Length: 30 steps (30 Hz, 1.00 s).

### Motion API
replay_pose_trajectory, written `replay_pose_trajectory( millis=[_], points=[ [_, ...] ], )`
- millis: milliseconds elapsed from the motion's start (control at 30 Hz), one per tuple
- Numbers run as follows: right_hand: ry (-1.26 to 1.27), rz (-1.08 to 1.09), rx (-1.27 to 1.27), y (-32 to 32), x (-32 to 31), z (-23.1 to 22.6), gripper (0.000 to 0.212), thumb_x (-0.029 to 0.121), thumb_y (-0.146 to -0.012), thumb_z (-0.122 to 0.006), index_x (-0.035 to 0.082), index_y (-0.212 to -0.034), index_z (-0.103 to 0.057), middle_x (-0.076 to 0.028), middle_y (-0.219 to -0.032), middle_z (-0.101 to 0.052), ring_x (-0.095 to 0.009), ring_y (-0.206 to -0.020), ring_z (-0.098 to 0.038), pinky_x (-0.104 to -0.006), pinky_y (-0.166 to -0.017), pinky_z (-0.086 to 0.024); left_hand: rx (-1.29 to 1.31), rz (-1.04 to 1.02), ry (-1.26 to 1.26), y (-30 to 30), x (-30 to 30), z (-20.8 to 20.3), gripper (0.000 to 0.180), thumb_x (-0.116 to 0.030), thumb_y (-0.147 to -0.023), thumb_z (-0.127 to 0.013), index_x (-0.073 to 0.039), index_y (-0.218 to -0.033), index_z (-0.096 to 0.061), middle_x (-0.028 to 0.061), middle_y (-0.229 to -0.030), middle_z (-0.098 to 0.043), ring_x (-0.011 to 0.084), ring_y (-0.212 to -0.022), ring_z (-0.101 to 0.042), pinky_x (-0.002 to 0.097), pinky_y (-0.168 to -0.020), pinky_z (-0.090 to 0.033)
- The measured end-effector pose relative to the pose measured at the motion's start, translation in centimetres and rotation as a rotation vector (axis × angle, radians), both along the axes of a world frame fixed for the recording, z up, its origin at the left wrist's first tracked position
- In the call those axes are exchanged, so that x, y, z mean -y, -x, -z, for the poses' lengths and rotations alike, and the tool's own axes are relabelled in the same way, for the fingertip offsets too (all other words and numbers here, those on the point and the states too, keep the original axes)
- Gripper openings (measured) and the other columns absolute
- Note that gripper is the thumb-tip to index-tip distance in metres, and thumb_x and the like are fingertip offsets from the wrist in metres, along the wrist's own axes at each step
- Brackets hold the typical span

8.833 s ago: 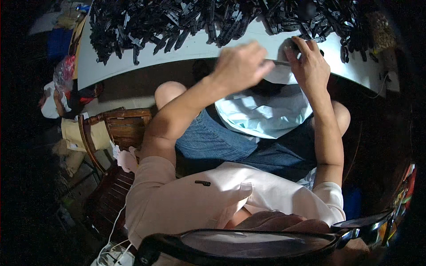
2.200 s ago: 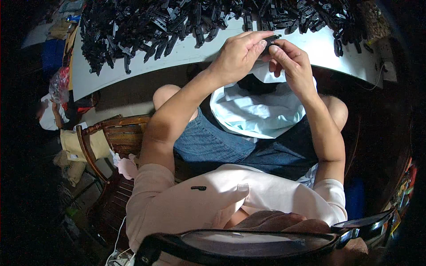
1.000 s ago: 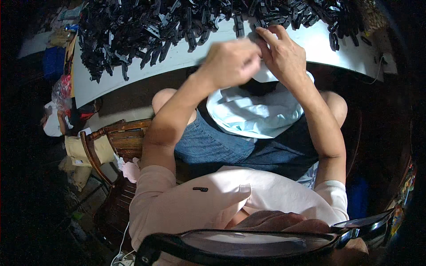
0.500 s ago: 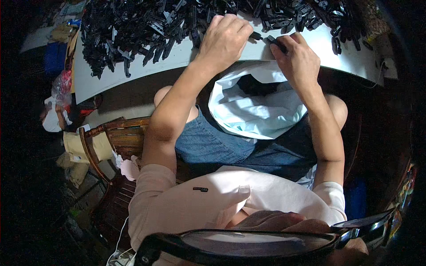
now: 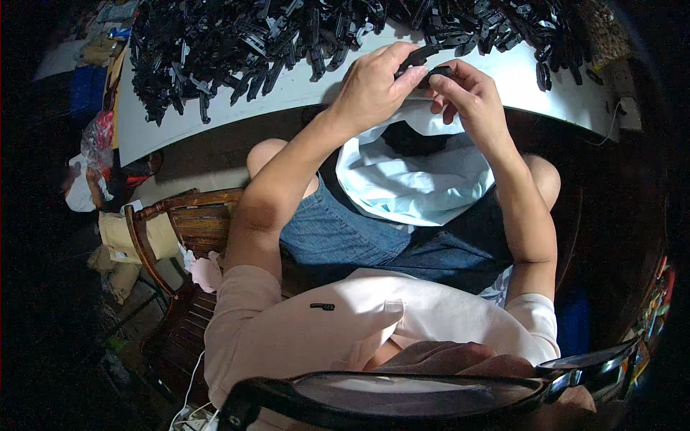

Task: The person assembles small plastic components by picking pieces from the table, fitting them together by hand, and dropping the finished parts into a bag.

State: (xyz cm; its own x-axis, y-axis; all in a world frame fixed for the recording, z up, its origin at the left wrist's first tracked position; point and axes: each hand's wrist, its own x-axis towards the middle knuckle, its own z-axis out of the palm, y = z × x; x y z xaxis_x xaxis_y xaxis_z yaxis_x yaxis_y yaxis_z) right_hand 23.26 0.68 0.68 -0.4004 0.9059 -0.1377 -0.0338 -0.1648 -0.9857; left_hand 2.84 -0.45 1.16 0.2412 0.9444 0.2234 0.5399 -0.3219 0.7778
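Above the near edge of the white table, my left hand (image 5: 375, 85) is closed on a long black plastic part (image 5: 418, 59), which sticks out past its fingers. My right hand (image 5: 471, 92) pinches a smaller black plastic piece (image 5: 440, 72) between thumb and fingers. The two pieces are close together at the fingertips; whether they touch I cannot tell. A big heap of similar black plastic parts (image 5: 237, 50) spreads over the table beyond both hands. Below them, an open white bag (image 5: 417, 183) sits on my lap with dark contents inside.
The white table (image 5: 172, 135) curves across the top of the view. A wooden chair (image 5: 205, 215) stands at the left, beside a tan packet (image 5: 140, 237). Farther left are a pink plastic bag (image 5: 100, 140) and a blue container (image 5: 88, 93). A white cable (image 5: 188, 391) runs down at lower left.
My left hand has come back from the heap with the long part and turned. My right hand has moved slightly left and lower, bringing its piece close to the other.
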Motion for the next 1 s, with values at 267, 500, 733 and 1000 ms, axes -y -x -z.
replay_pose_trajectory(
  millis=[267,500,733,1000],
  points=[
    [0.077,-0.053,-0.143,-0.2,0.0,-0.7,0.021,0.024,-0.101,-0.065,0.003,-0.105,-0.068,-0.004,-0.085,-0.072,-0.009,-0.072,-0.068,-0.0212,-0.057,-0.05,-0.023,0.109,-0.14,-0.1,0.7,-0.7,0.043,-0.014,-0.093,-0.06,0.001,-0.133,-0.058,0.0179,-0.11,-0.063,0.0298,-0.093,-0.068,0.0378,-0.078,-0.055],
    [0.11,-0.07,-0.151,0.1,0.2,-0.3,0.025,0.029,-0.103,-0.063,0.005,-0.1,-0.07,0.0,-0.081,-0.069,-0.008,-0.071,-0.067,-0.0213,-0.058,-0.047,-0.116,-0.017,-0.281,-0.8,0.8,0.3,0.043,-0.022,-0.085,-0.078,-0.004,-0.123,-0.065,0.0117,-0.097,-0.064,0.0278,-0.075,-0.069,0.0391,-0.064,-0.055],
    [0.077,-0.064,-0.096,-1.1,-0.8,0.7,0.033,0.032,-0.105,-0.059,0.003,-0.094,-0.07,0.0,-0.081,-0.069,-0.011,-0.069,-0.067,-0.025,-0.059,-0.048,-0.069,0.002,-0.346,-0.7,0.8,-0.7,0.029,-0.02,-0.085,-0.078,-0.003,-0.106,-0.068,0.0146,-0.088,-0.066,0.0327,-0.071,-0.067,0.0393,-0.063,-0.053],
    [-0.803,0.346,0.974,-2.7,-3.0,1.4,0.035,0.02,-0.096,-0.064,0.018,-0.13,-0.063,-0.013,-0.114,-0.065,-0.033,-0.093,-0.07,-0.0447,-0.077,-0.057,-0.398,0.302,-0.136,-1.4,1.6,-0.1,0.044,-0.048,-0.088,-0.073,-0.005,-0.097,-0.072,0.0139,-0.089,-0.072,0.0328,-0.077,-0.07,0.0438,-0.067,-0.056]
  ],
)
